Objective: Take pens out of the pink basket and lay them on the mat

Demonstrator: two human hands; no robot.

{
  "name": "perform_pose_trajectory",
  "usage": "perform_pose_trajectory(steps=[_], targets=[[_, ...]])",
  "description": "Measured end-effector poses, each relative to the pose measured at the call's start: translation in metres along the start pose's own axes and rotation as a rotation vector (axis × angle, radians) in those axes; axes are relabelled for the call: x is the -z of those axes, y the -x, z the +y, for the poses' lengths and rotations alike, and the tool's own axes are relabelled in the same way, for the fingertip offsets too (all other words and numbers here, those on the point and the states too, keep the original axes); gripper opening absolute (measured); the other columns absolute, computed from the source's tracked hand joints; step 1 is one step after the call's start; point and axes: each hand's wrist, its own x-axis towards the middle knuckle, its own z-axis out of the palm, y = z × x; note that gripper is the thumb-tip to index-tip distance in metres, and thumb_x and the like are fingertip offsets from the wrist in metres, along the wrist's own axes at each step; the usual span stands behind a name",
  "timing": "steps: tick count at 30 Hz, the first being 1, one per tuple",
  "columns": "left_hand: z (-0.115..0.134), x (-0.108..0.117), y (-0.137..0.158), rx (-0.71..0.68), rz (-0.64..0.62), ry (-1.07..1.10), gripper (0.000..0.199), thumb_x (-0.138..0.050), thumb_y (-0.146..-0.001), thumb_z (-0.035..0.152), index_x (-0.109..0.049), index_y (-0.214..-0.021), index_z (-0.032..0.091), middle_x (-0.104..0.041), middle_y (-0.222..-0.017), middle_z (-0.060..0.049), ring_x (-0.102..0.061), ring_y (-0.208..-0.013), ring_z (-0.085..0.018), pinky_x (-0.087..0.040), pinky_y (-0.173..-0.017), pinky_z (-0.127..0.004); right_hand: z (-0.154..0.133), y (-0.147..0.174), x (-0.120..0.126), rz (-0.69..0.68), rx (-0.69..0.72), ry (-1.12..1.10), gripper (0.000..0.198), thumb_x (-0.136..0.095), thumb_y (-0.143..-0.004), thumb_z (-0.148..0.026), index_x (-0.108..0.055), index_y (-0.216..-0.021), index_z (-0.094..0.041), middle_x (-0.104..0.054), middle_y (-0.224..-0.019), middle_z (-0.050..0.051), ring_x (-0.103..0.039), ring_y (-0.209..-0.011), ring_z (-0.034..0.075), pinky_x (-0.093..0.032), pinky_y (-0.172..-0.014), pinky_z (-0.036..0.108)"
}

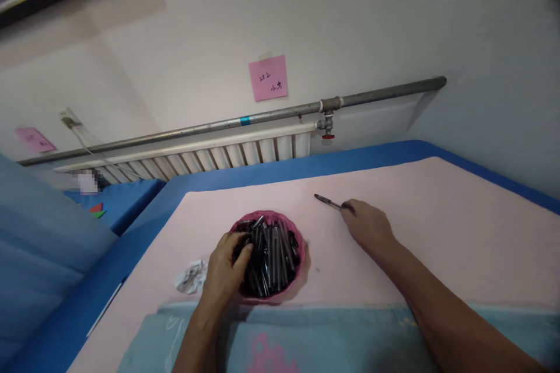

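Far left, between eight and nine o'clock from the basket (301,247), a white strip (105,310); then crumpled paper (191,277), toward nine o'clock from the left hand (225,262), just beside it. At the basket's nine o'clock, the left hand: thumb and fingers curved over the near pens (273,253); impossible to tell whether gripping any. Pens heaped inside the basket, at three o'clock from those fingertips. Farther right, outside the basket between its one and two o'clock, a single pen (327,201), dark end toward ten o'clock from the right hand (365,221), near end pinched between thumb and fingers. Progress, by judgement: one pen out and in hand, a well-filled basket left, so probably early.
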Motion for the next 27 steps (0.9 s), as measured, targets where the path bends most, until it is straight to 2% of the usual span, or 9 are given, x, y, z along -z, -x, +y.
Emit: perform_pose_trajectory(steps=[5,8,10,12,14,16,21,27], targets=[[0.003,-0.004,0.001,-0.065,-0.011,-0.058,0.018,-0.049,-0.077,0.028,-0.061,-0.088,0.021,-0.060,-0.093,-0.005,-0.054,-0.093,-0.020,-0.042,-0.083,-0.036,-0.002,0.002,-0.005,0.016,0.044,0.079,0.026,-0.042,-0.077,-0.020,-0.066,-0.086,-0.015,-0.064,-0.087,0.013,-0.056,-0.079,0.027,-0.034,-0.069,0.037],[-0.001,0.003,0.000,0.010,0.082,-0.069,0.017,-0.048,-0.077,0.030,-0.061,-0.084,0.021,-0.061,-0.088,-0.004,-0.055,-0.086,-0.019,-0.043,-0.079,-0.034,-0.016,0.007,-0.003,0.059,0.129,0.061,0.029,-0.040,-0.080,-0.020,-0.065,-0.093,-0.014,-0.062,-0.094,0.014,-0.054,-0.086,0.026,-0.033,-0.074,0.037],[-0.004,0.009,0.000,0.109,0.177,-0.073,0.019,-0.047,-0.078,0.033,-0.060,-0.084,0.021,-0.061,-0.084,-0.004,-0.056,-0.079,-0.018,-0.044,-0.075,-0.033,-0.033,0.016,-0.002,0.048,0.229,0.022,0.025,-0.042,-0.081,-0.021,-0.065,-0.091,-0.017,-0.062,-0.095,0.010,-0.053,-0.087,0.022,-0.034,-0.076,0.032],[-0.006,0.013,0.000,0.145,0.206,-0.087,0.019,-0.048,-0.077,0.034,-0.060,-0.081,0.020,-0.060,-0.082,-0.003,-0.055,-0.077,-0.018,-0.044,-0.074,-0.032,-0.052,0.029,-0.001,0.015,0.358,-0.020,0.019,-0.047,-0.080,-0.024,-0.066,-0.084,-0.021,-0.062,-0.094,0.005,-0.052,-0.087,0.019,-0.034,-0.078,0.029],[-0.005,0.012,0.000,0.103,0.157,-0.142,0.016,-0.049,-0.076,0.033,-0.059,-0.074,0.020,-0.059,-0.080,-0.003,-0.055,-0.078,-0.019,-0.043,-0.073,-0.032,-0.069,0.044,-0.002,0.012,0.558,-0.097,0.017,-0.049,-0.079,-0.021,-0.066,-0.080,-0.019,-0.061,-0.098,0.006,-0.050,-0.090,0.020,-0.033,-0.079,0.031],[-0.001,0.007,0.001,0.047,0.083,-0.243,0.016,-0.051,-0.074,0.034,-0.058,-0.068,0.020,-0.057,-0.078,-0.004,-0.053,-0.080,-0.020,-0.042,-0.073,-0.034,-0.082,0.058,-0.005,-0.010,0.614,-0.094,0.014,-0.051,-0.077,-0.021,-0.065,-0.078,-0.018,-0.060,-0.100,0.008,-0.048,-0.094,0.023,-0.033,-0.079,0.035],[0.006,-0.006,0.004,-0.003,-0.015,-0.531,0.022,-0.057,-0.069,0.041,-0.061,-0.067,0.019,-0.057,-0.086,-0.010,-0.050,-0.086,-0.027,-0.039,-0.075,-0.040,-0.091,0.074,-0.014,-0.017,0.605,0.005,0.015,-0.054,-0.076,-0.026,-0.064,-0.071,-0.015,-0.056,-0.112,0.012,-0.039,-0.109,0.033,-0.031,-0.083,0.042],[0.016,-0.006,0.007,0.041,-0.134,-0.705,0.023,-0.056,-0.069,0.040,-0.065,-0.073,0.019,-0.058,-0.096,-0.012,-0.048,-0.092,-0.030,-0.036,-0.075,-0.042,-0.093,0.072,-0.019,-0.063,0.513,0.005,0.018,-0.052,-0.076,-0.027,-0.066,-0.074,-0.016,-0.052,-0.121,0.012,-0.037,-0.112,0.033,-0.030,-0.085,0.043]])
